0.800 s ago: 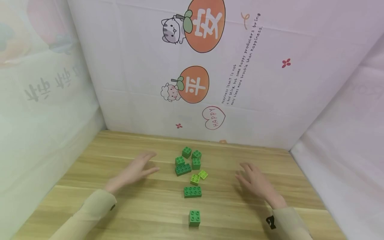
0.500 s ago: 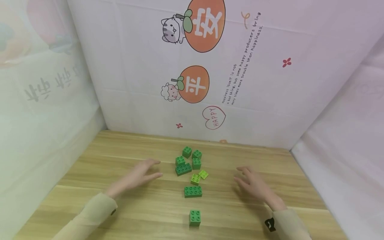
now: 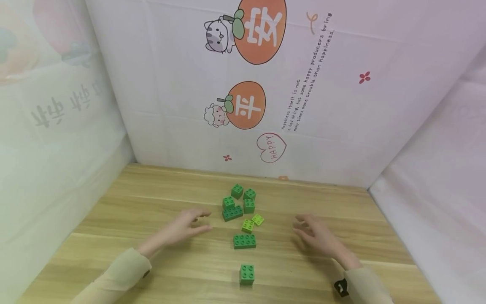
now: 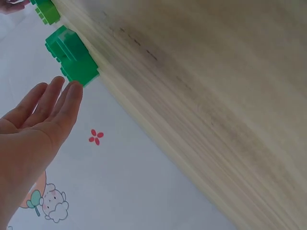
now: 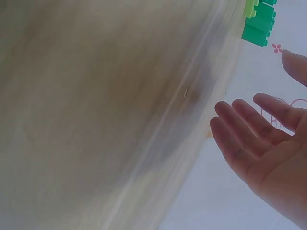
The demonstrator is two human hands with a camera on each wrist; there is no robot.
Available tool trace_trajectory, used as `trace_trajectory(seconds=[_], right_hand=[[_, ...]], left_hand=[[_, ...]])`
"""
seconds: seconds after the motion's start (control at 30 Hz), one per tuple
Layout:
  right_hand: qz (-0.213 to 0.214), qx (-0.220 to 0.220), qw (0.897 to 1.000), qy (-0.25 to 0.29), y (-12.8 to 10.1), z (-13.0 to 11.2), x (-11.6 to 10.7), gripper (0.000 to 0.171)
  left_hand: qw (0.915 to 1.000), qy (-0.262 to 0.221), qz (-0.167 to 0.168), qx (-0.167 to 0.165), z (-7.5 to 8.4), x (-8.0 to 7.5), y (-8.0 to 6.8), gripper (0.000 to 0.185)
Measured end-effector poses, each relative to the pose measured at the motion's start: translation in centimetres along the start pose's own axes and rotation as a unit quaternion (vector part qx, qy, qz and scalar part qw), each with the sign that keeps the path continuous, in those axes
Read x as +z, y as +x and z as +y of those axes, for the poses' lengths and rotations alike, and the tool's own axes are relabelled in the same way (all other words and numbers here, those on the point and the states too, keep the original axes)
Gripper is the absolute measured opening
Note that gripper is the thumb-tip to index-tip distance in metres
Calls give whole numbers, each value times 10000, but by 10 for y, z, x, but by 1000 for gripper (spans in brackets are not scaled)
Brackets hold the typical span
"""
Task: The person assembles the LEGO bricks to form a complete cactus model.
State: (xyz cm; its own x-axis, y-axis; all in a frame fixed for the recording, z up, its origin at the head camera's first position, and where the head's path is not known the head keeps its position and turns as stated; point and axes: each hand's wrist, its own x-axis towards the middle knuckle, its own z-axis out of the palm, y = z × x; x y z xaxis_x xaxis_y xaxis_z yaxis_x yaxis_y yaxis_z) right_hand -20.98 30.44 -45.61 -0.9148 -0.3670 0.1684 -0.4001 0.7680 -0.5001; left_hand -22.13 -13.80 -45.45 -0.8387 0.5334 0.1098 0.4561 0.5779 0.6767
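Several green toy building blocks lie along the middle of the wooden table. My left hand hovers to the left of them, relaxed and holding nothing, nearest the dark green long block. On the other side, my right hand is loosely bent over the table with nothing in it. Its closest block is the flat lime block, which lies beside a lime square block. In front of these sit a green long block and, nearest me, a green square block. The left wrist view shows the left fingers spread in front of the green blocks.
Behind the lime pair stand several green square blocks in a loose cluster. A printed white cloth rises at the table's back edge, with white cloth walls at the left and right.
My left hand has moved rightward and slightly nearer me, closer to the blocks. The right hand has shifted a little left, its fingers more bent. The blocks stay in place.
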Motion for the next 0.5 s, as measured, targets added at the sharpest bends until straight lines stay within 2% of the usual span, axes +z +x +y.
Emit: trace_trajectory(seconds=[0.13,0.27,0.5], right_hand=[[21,-230,9997,66,1,-2,2,48],[28,-418,9990,136,2,-3,5,46],[-82,-473,9981,386,2,-1,10,44]], left_hand=[[9999,-48,-71,144,3,3,-2,65],[9998,-43,-100,137,6,7,-3,66],[9994,72,-218,240,12,16,-6,63]])
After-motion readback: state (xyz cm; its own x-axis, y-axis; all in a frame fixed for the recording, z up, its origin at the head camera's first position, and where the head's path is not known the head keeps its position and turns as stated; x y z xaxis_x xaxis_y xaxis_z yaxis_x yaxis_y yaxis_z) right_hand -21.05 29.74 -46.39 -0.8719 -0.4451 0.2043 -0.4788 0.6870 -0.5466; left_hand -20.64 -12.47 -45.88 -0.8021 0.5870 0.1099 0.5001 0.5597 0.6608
